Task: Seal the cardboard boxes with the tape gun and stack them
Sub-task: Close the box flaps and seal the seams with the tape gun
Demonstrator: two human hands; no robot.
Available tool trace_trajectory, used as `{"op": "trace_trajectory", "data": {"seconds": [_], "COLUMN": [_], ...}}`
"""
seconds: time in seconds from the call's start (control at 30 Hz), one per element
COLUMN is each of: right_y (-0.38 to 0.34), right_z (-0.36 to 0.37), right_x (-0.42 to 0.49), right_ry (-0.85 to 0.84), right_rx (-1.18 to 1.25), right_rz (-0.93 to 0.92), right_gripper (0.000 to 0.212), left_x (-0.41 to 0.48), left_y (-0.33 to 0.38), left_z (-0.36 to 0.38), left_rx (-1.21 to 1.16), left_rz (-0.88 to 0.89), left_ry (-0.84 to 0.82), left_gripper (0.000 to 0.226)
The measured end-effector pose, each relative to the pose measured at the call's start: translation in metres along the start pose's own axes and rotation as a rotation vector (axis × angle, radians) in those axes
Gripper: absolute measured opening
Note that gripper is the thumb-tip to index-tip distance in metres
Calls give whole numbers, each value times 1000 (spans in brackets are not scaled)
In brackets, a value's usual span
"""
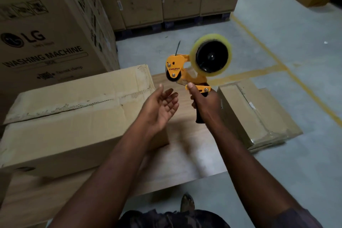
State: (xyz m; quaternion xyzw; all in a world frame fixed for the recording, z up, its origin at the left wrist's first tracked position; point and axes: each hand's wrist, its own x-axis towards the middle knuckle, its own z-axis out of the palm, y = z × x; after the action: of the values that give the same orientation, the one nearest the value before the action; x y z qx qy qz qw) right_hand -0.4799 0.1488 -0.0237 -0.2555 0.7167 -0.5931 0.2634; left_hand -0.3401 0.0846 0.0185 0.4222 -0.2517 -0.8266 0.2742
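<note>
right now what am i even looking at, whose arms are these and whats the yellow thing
This is one picture from a camera worn on a person's head, looking down at their own arms; there is no robot. The right hand grips the black handle of a yellow tape gun loaded with a roll of clear tape. The left hand is open, palm up, holding nothing. On the wooden table lies a long cardboard box, flaps closed. A flatter box sits beside the table's right edge, and large washing machine cartons stand behind.
</note>
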Motion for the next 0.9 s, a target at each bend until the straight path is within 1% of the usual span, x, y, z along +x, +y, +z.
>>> {"op": "trace_trajectory", "data": {"seconds": [0.1,0.17,0.27,0.33,0.43,0.53,0.63,0.67,0.7,0.77,0.8,0.9], "right_y": [-21,-30,-44,-55,-70,-83,-92,-94,-96,-99,-100,-101], "right_z": [11,26,53,77,120,167,207,221,236,262,277,311], "right_x": [-4,-8,-15,-23,-37,-54,-71,-77,-84,-95,-101,-117], "right_ry": [-69,-111,-169,-202,-301,-386,-452,-476,-496,-524,-540,-542], "right_rx": [-60,-87,-166,-195,-194,-208,-255,-262,-266,-278,-293,-326], "right_rz": [-130,-205,-322,-392,-457,-497,-517,-522,-527,-536,-546,-578], "right_gripper": [50,42,45,43,41,43,39,36,35,36,39,49], "left_x": [-17,-31,-47,-57,-72,-88,-98,-101,-104,-106,-108,-106], "left_y": [26,43,67,84,104,125,143,147,152,158,162,174], "left_z": [-10,-24,-57,-88,-137,-188,-232,-244,-258,-278,-290,-324], "left_rx": [-62,-102,-185,-216,-257,-311,-314,-312,-312,-293,-267,-155], "left_rz": [8,35,68,86,111,134,118,114,117,153,188,305], "left_ry": [-52,-62,-23,-8,15,-18,-18,1,32,133,190,340], "left_gripper": [47,48,32,24,21,29,48,50,45,25,20,22]}}
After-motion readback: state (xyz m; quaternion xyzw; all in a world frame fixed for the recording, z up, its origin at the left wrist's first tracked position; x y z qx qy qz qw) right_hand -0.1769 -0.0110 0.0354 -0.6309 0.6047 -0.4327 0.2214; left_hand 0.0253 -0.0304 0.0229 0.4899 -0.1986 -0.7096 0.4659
